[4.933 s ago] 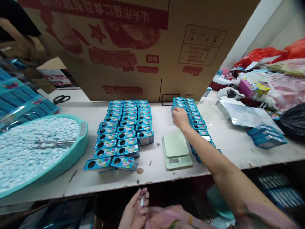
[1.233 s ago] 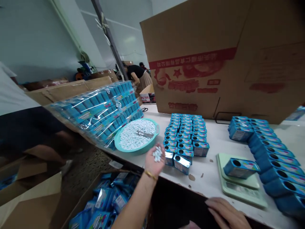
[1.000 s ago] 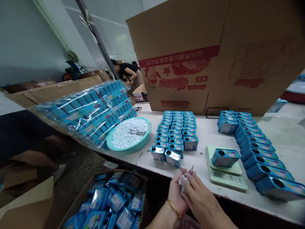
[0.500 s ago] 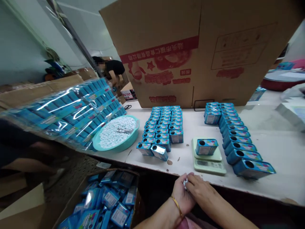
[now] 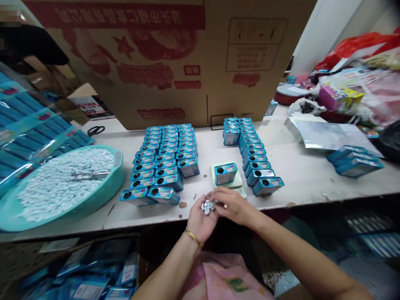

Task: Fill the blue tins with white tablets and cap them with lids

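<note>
Cupped left hand [image 5: 203,218] holds candies [image 5: 207,206]; right hand [image 5: 233,205] pinches above them, its hold unclear. Scale [image 5: 215,183] just beyond, tin [image 5: 225,174] on top.

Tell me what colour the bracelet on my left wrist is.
The bracelet is gold; the head view shows it best.

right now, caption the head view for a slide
Left hand cups pale candies, right hand over them, beside a scale
</note>
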Demonstrator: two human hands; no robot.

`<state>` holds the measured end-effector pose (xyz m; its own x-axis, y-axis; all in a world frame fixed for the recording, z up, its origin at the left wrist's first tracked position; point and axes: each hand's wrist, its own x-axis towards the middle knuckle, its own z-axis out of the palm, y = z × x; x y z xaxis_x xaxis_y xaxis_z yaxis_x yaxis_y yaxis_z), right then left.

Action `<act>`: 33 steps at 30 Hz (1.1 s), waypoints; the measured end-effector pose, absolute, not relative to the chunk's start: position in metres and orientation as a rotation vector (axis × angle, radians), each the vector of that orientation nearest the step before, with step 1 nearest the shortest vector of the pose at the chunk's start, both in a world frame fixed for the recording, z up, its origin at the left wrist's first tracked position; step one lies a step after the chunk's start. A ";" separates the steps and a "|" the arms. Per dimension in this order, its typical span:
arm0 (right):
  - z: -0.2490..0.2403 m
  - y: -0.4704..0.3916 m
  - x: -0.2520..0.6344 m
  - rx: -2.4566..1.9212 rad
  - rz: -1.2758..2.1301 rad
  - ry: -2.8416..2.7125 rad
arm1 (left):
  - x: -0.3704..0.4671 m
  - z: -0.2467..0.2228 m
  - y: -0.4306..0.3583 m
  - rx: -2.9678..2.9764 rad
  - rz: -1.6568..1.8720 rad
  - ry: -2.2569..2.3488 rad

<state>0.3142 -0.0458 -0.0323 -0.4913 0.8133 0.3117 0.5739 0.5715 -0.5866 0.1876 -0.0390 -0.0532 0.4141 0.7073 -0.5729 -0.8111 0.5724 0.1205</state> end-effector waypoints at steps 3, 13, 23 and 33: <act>-0.011 -0.024 0.328 -1.144 0.436 -2.209 | 0.187 -0.048 -0.030 -0.165 0.984 0.618; 0.001 0.028 0.346 -1.385 0.180 -2.474 | 0.169 -0.065 -0.042 -0.236 0.937 0.732; -0.009 0.014 0.348 -1.268 0.094 -2.329 | 0.158 -0.076 -0.054 -0.263 0.905 0.783; -0.034 -0.068 0.301 -1.116 0.201 -2.334 | 0.161 -0.083 -0.067 -0.224 0.802 0.674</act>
<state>0.3007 -0.0684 -0.0336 -0.5116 0.7574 0.4057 0.6770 0.6461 -0.3526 0.1606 -0.0672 -0.0830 0.5019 0.5884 -0.6339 -0.7257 0.6852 0.0614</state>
